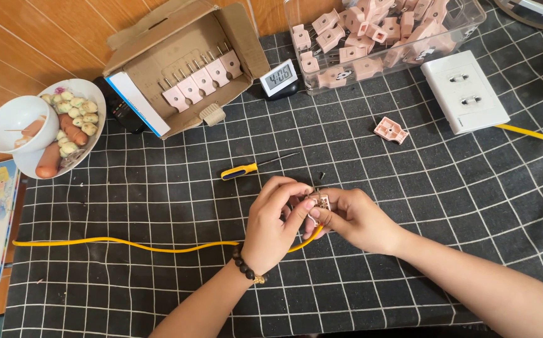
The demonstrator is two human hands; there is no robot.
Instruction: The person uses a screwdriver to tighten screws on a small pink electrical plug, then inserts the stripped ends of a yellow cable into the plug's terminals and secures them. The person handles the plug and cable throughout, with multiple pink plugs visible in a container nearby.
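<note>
Hands meet at the middle of a counter (pixel 409 263) covered with a black grid-patterned cloth. The left hand (pixel 274 222) and right hand (pixel 353 219) together pinch a small pink plug body (pixel 319 201), fingers (pixel 296 216) closed tight on it from both sides. A yellow cable (pixel 127 243) enters the plug from below and trails away to the left, its long axis running roughly parallel to the counter's near edge. Which way the plug's prongs face is hard to tell, as the fingers cover most of it.

Just beyond the hands lies a yellow-handled screwdriver (pixel 252 167), tip pointing right. A cardboard box (pixel 184 69), lying on its side and open, holds a row of pink plugs with their prongs pointing away. A clear plastic tub (pixel 446 37) is heaped with more pink plug parts, its top cut off by the frame. One loose pink plug half (pixel 391 130) lies apart on the cloth, near a white wall socket (pixel 464 91). A small digital clock (pixel 279 77) stands between box and tub. A plate of food (pixel 74 122) with a white bowl (pixel 21 123) sits at far left.
</note>
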